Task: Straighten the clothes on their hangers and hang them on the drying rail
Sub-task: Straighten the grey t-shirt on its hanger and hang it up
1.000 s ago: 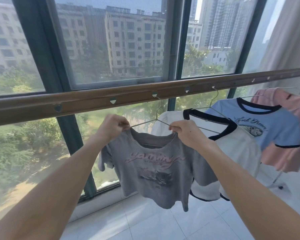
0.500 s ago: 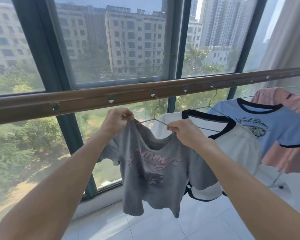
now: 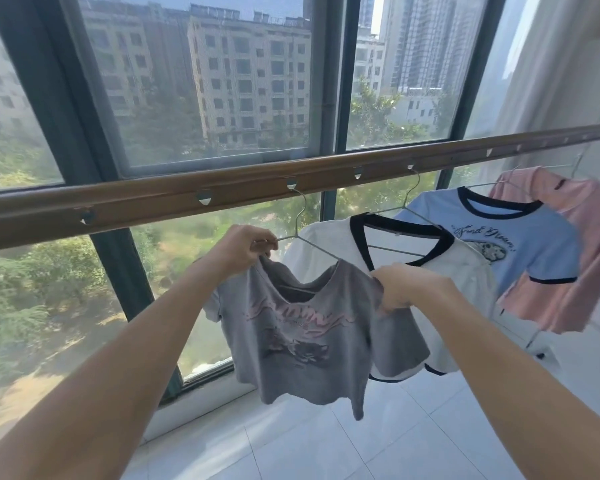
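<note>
A grey T-shirt (image 3: 302,337) with a pink print hangs on a thin wire hanger (image 3: 300,220), whose hook sits in a hole of the brown drying rail (image 3: 146,202). My left hand (image 3: 245,247) pinches the shirt's left shoulder and the hanger's end. My right hand (image 3: 404,287) grips the shirt's right shoulder. The neckline sags between my hands, and the hanger's right arm shows bare above the fabric.
To the right on the same rail hang a white T-shirt (image 3: 465,271) with black trim, a blue T-shirt (image 3: 534,244) and a pink top (image 3: 575,258). Large windows (image 3: 205,81) stand right behind the rail. White floor tiles (image 3: 361,445) lie below.
The grey shirt swung left and twisted, then settled flatter. My right hand dropped lower along the right shoulder; my left hand stayed at the hanger's left end.
</note>
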A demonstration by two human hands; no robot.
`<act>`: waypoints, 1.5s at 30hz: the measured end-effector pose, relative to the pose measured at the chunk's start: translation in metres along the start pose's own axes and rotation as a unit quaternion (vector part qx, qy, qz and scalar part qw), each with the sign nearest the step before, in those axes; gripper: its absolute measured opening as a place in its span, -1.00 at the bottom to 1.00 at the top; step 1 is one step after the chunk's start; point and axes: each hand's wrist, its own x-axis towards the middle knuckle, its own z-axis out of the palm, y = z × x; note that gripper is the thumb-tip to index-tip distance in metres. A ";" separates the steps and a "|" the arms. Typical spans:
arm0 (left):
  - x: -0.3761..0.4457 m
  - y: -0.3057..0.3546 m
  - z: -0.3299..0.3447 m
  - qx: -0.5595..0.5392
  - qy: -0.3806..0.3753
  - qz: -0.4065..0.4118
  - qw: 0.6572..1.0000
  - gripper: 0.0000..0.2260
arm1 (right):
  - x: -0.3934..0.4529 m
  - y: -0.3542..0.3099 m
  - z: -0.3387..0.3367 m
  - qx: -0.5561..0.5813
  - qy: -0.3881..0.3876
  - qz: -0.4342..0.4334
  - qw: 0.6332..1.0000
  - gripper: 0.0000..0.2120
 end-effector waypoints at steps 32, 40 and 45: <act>-0.026 -0.027 -0.021 -0.007 0.020 -0.027 0.999 -0.80 | 0.009 -0.015 -0.009 0.221 0.187 -0.085 0.953 -0.91; -0.019 -0.006 -0.006 -0.041 0.101 0.023 0.994 -0.84 | 0.014 -0.023 0.000 0.304 0.290 -0.116 0.900 -0.95; -0.020 -0.001 -0.004 -0.039 0.100 0.022 0.994 -0.85 | 0.009 -0.036 -0.016 0.314 0.360 -0.147 0.866 -0.95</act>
